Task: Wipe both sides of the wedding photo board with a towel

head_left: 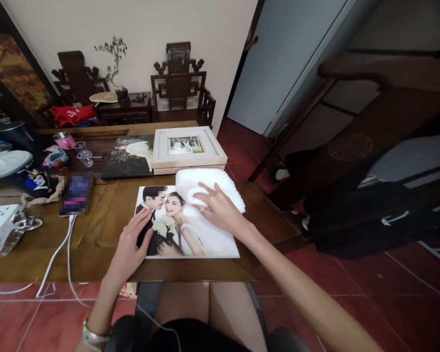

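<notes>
Right hand [220, 210] presses flat on fluffy white cloth [205, 188] at far right corner of large glossy portrait photo print [185, 225]; left hand [130, 249] lies open, fingers steadying print's left edge. Print lies near edge of brown wooden table [106, 210]. White framed photo [187, 146] beyond; red tile floor [388, 298]; dark carved wooden chair [179, 83] against far wall.

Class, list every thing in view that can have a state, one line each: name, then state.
Photo print: flat, face up, at the table near edge.
White cloth: bunched, on the print's top right corner.
Left hand: open, flat on the print's left side.
Right hand: fingers extended, pressing on the cloth.
Framed photo: flat, face up, behind the print.
Dark print: flat, beside the framed photo.
</notes>
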A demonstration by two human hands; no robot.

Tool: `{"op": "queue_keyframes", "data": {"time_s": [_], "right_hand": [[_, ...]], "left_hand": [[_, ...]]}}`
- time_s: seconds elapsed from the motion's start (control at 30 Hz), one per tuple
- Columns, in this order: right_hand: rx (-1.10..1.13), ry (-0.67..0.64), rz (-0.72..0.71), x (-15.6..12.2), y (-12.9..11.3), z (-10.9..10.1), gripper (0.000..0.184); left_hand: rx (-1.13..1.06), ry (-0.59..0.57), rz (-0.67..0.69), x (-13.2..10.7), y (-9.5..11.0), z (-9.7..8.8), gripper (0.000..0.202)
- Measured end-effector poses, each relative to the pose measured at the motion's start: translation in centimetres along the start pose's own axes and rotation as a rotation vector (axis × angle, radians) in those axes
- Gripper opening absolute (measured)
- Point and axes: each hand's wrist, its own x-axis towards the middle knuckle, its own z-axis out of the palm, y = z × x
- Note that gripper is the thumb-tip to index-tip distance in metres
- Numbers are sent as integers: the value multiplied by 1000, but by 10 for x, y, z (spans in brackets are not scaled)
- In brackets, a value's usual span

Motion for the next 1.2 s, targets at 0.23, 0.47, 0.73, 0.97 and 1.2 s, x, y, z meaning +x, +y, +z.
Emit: {"op": "queue_keyframes", "data": {"time_s": [0.23, 0.47, 0.73, 0.97, 1.2], "right_hand": [[-31, 2, -12, -15, -16, 1, 37], [79, -49, -157, -103, -71, 3, 36], [117, -98, -222, -95, -64, -4, 38], [10, -56, -95, -24, -16, -4, 35], [-33, 10, 11, 6, 1, 3, 35]], "left_hand": [[-5, 40, 2, 0, -2, 2, 39], [-3, 39, -3, 0, -3, 2, 40], [7, 18, 16, -1, -5, 2, 41], [-2, 12, 2, 0, -2, 0, 40], [8, 15, -5, 0, -2, 1, 40]]}}
